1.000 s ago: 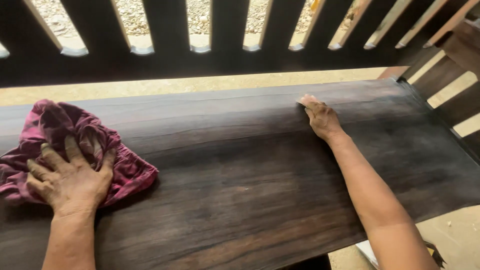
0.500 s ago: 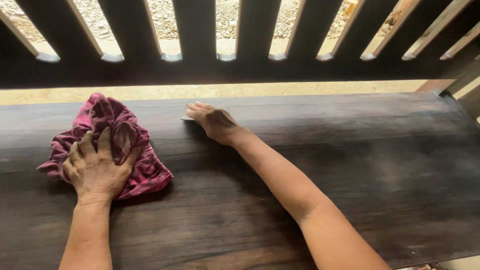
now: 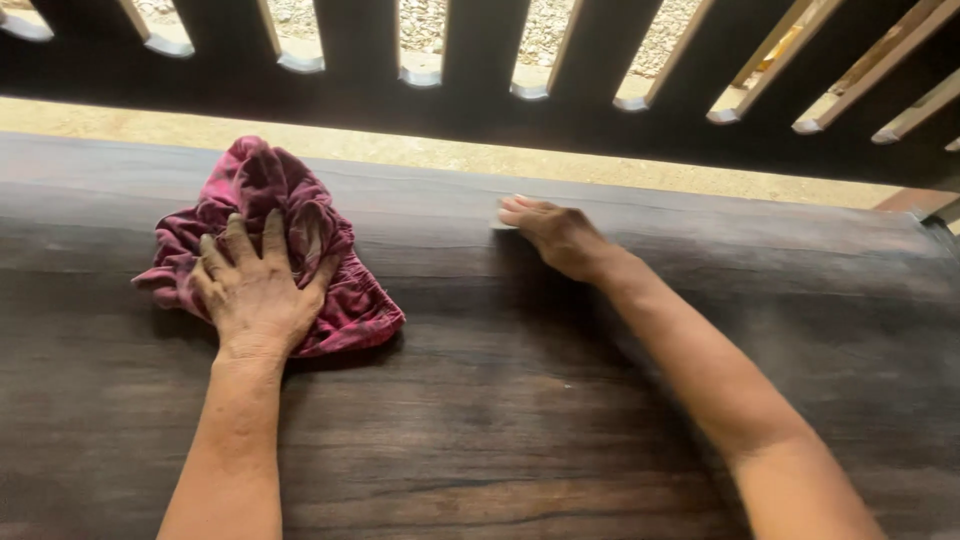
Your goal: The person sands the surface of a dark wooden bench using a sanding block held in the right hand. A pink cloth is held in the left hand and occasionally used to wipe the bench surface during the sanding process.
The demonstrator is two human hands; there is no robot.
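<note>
Dark slatted railing [image 3: 480, 60], sunlit gravel [image 3: 430, 20]

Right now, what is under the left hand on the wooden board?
Under the left hand lies a crumpled dark red cloth, pressed flat on the dark wooden board. The cloth spreads out past the fingers on all sides. The wood beneath the cloth is covered and cannot be seen.

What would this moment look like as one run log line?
left hand: flat on maroon cloth | right hand: pressing small pale thing, unclear | surface: dark wooden board | behind: slatted railing
</note>
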